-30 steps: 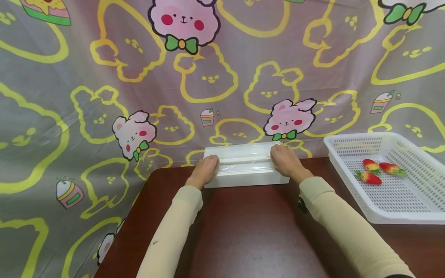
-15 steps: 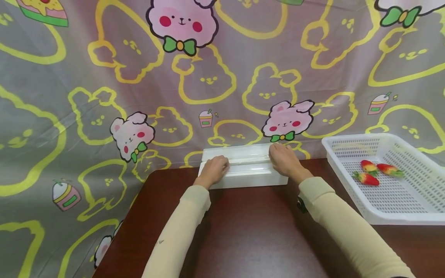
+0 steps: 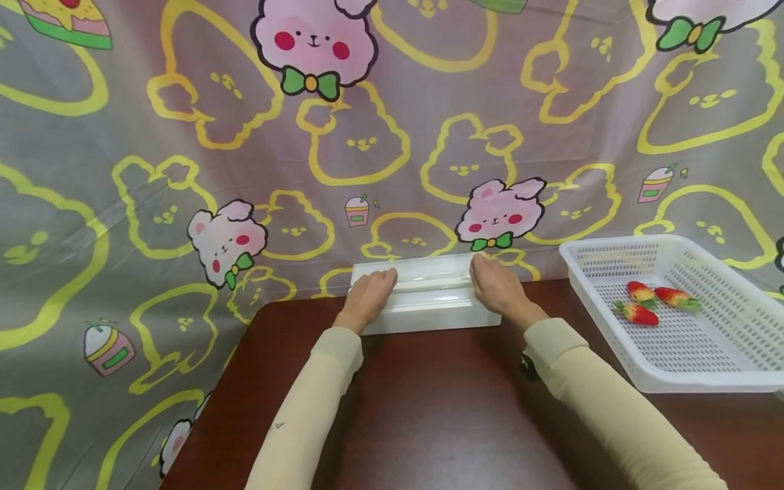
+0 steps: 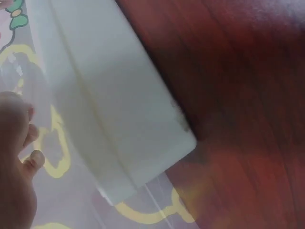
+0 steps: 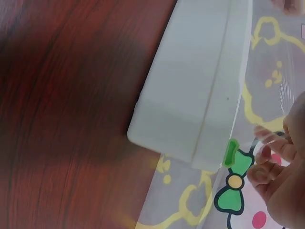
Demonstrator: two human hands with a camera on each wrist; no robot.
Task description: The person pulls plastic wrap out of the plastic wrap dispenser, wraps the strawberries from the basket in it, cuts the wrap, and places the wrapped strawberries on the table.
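Strawberries (image 3: 638, 314) lie in a basket (image 3: 704, 382) right of the box (image 3: 437, 320)

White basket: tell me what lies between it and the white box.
The head view shows brown tabletop between box and basket, with the sleeve leading to the right hand crossing in front.

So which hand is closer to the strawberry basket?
The right hand: it is at the end of the white box nearer the basket; the left hand is at the box's other end, farther away.

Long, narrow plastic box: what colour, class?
The long, narrow box is white, clearest in the head view.
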